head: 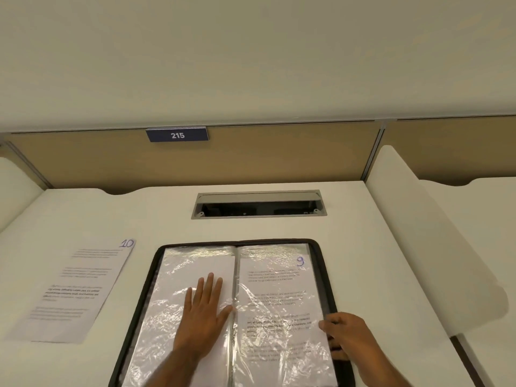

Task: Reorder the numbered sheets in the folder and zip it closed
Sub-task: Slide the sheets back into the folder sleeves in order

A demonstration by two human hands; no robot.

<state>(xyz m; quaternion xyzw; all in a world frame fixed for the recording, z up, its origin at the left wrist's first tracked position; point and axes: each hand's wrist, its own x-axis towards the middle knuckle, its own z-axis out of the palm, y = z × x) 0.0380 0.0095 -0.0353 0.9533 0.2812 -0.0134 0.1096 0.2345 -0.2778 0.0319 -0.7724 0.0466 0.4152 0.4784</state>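
Table [156, 216]: white, partitioned.
Folder [150, 277]: black, zip-edged, lying open at the table's near centre.
Sheet 10 [72, 289]: loose on the table, left of the folder, apart from it.
Sheet 9 [276, 303]: inside the folder's right plastic sleeve [282, 356].
Cable hatch [258, 205]: beyond the folder, lid raised.
Left hand [203, 317]: flat, fingers straight, pressing the left page.
Right hand [346, 336]: fingers curled, pinching the plastic sleeve's outer edge.
Plate [177, 134]: reads 215.

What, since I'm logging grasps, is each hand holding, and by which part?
The right hand pinches the plastic sleeve with sheet 9 at its outer right edge. The left hand holds nothing; it presses flat on the left page.
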